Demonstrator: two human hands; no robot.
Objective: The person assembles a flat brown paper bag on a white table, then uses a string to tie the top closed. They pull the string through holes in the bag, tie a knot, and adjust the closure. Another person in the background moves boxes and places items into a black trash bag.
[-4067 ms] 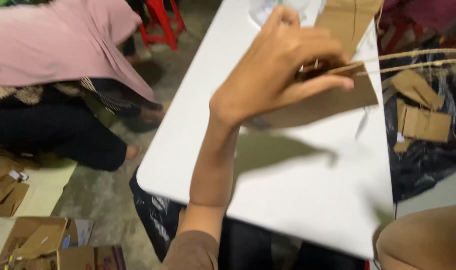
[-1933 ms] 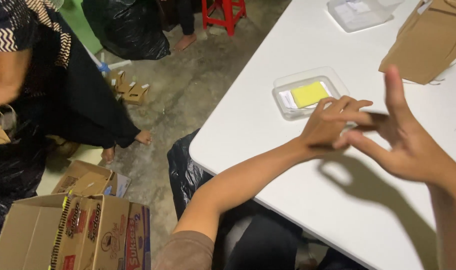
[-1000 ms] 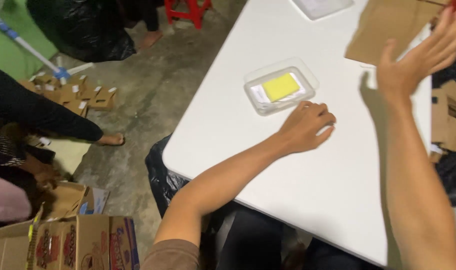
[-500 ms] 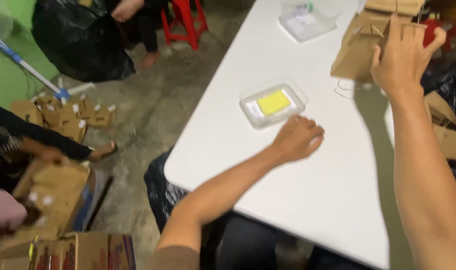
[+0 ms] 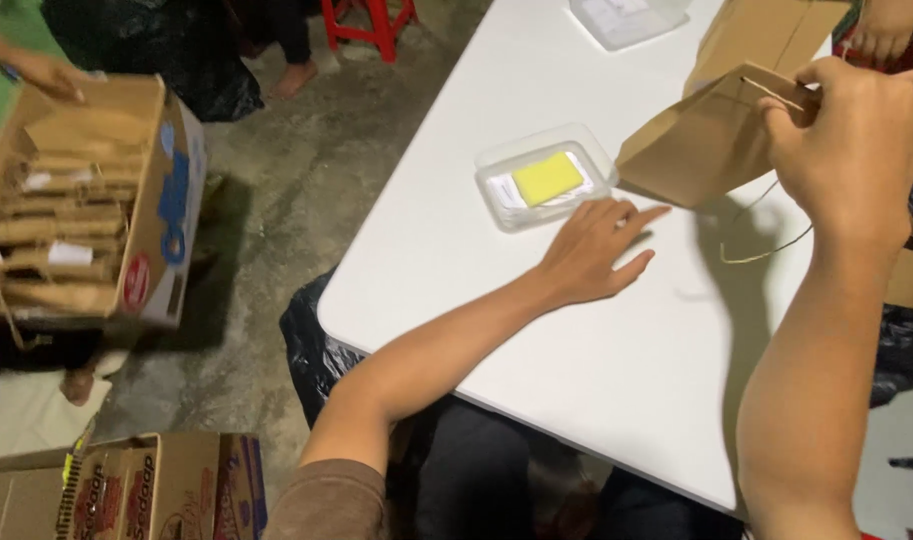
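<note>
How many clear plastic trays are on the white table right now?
2. One clear plastic tray holding a yellow pad sits just beyond the left hand; another clear tray lies at the white table's far end, partly cut off. More may lie outside the frame.

The bag (image 5: 711,140) is matt brown kraft paper with a thin twine handle. At nine o'clock, a clear glossy plastic tray (image 5: 543,176). The table (image 5: 496,260) looks smooth, white.

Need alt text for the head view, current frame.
The right hand lifts a brown paper bag by its string handle above a white table. The left hand rests flat beside a clear tray holding a yellow sponge.
</note>
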